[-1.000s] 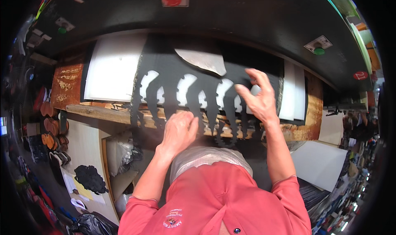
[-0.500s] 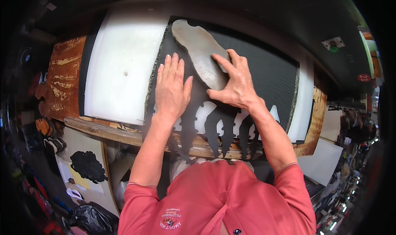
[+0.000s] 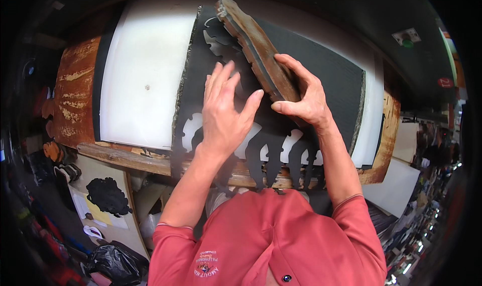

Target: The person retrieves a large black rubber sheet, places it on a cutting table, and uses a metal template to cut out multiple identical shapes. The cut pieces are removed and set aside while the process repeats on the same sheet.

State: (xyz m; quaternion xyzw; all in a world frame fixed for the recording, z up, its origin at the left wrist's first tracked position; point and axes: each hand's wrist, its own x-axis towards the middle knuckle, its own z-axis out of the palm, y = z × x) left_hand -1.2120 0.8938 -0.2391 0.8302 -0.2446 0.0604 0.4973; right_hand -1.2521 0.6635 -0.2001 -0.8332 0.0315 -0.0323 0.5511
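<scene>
A shoe-sole-shaped cutting die (image 3: 258, 50) is in my right hand (image 3: 311, 98), gripped by its near end between thumb and fingers. It is tilted up on its side, so its brownish edge wall shows. Below it is a black sheet (image 3: 331, 80), where curved white slits (image 3: 215, 44) show beside the die's far part. My left hand (image 3: 226, 110) hovers over the sheet just left of the die, fingers stretched and thumb apart, holding nothing. Sole-shaped gaps and narrow black strips (image 3: 256, 160) run along the sheet's near edge.
A white cutting board (image 3: 145, 75) lies under the sheet on a worn wooden table (image 3: 75, 95). A dark machine beam (image 3: 351, 10) spans the far side. At lower left, a side table (image 3: 118, 228) bears a pile of black pieces (image 3: 108, 195); a black plastic bag (image 3: 115, 266) sits nearby.
My right hand has raised and tipped the cutting die from lying flat onto its side, uncovering slits in the sheet. My left hand has moved right toward it, its thumb spreading.
</scene>
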